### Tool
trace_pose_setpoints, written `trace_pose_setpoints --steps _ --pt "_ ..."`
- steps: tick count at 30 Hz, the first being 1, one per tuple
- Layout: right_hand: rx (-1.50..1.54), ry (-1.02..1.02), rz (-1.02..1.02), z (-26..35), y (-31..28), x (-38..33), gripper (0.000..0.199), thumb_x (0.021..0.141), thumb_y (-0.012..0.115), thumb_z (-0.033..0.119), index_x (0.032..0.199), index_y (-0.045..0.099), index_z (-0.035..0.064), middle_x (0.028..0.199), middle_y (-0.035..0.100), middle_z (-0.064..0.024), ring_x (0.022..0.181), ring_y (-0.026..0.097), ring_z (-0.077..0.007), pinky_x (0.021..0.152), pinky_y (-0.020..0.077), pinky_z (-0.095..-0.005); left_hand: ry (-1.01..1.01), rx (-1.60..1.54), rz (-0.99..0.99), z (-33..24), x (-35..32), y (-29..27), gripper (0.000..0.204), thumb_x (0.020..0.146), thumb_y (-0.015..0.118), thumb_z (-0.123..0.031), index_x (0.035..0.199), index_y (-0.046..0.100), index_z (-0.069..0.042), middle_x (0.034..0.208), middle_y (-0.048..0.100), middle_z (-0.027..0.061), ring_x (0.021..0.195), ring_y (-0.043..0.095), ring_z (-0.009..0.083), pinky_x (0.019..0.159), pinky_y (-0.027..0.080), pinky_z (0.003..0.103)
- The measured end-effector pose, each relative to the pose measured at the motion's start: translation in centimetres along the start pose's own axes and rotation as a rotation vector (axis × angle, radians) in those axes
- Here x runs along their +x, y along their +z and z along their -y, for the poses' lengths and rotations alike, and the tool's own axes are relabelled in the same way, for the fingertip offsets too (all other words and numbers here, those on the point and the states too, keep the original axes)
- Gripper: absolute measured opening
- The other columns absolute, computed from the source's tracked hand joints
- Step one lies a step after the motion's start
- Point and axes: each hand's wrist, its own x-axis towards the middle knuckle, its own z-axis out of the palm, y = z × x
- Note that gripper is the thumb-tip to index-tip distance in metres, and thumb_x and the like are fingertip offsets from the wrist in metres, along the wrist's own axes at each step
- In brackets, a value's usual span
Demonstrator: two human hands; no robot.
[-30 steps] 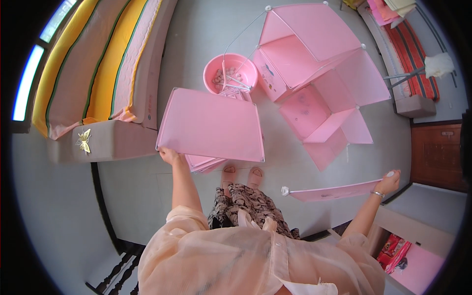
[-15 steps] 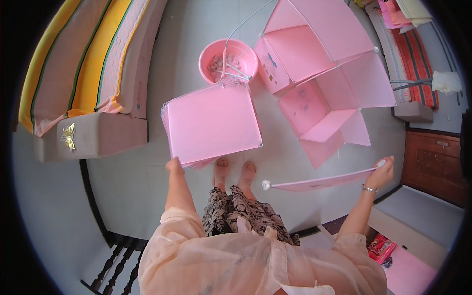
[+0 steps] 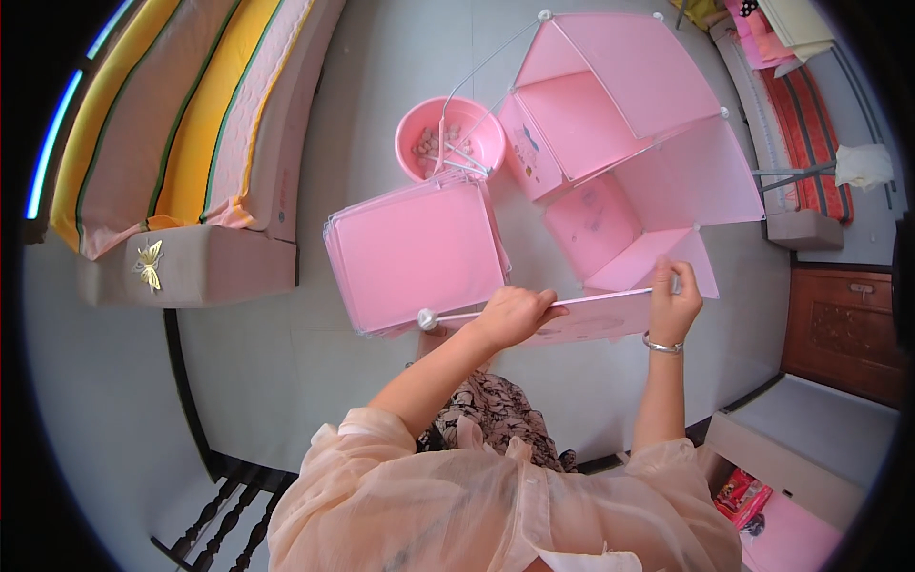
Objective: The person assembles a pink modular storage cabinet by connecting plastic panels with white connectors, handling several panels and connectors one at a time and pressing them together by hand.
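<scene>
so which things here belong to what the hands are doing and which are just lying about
Seem part of it:
panel, in left hand and right hand
panel stack
cube unit
tub
small pale pieces in it

Seem just lying about:
striped cover
butterfly
red cloth
red packet

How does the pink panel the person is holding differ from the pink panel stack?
The held panel is single; the panel stack holds several. The held panel is nearly edge-on, the stack lies flat. The held panel has a white connector at one end; the stack shows none. Both are pink.
</scene>
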Motion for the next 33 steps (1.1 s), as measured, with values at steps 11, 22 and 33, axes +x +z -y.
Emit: trace_pose_setpoints --steps 11,22,33 --pt "-0.089 -0.045 0.274 -3.2 0.9 0.2 0.03 0.076 0.047 0.015 0.049 0.041 0.003 0.04 0.04 -0.0088 0.035 0.041 -0.0178 0.036 0.0331 -0.0316 0.034 0.211 -0.07 -0.5 -2.2 -0.6 0.027 0.08 0.045 -0.028 0.064 0.043 -0.006 0.053 0.051 0.0071 0.05 0.053 0.0233 0.041 0.041 0.033" --pt "-0.035 -0.546 0.269 -1.6 5.1 0.2 0.028 0.072 0.052 0.011 0.048 0.038 0.0052 0.045 0.044 -0.008 0.037 0.041 -0.0255 0.035 0.0326 -0.0312 -0.025 0.246 -0.104 3.2 -4.7 -1.2 0.024 0.077 0.052 -0.022 0.06 0.044 -0.007 0.047 0.047 0.0077 0.045 0.049 0.0253 0.041 0.039 0.034" --pt "1.249 1.203 0.087 -5.3 7.3 5.8 0.028 0.078 0.046 0.026 0.054 0.038 0.0136 0.043 0.036 -0.001 0.029 0.029 -0.0101 0.028 0.0188 -0.0228 -0.301 -0.032 -0.131 7.2 -9.1 -3.3 0.021 0.078 0.051 -0.025 0.073 0.053 -0.005 0.054 0.052 0.0143 0.048 0.051 0.0298 0.046 0.041 0.035"
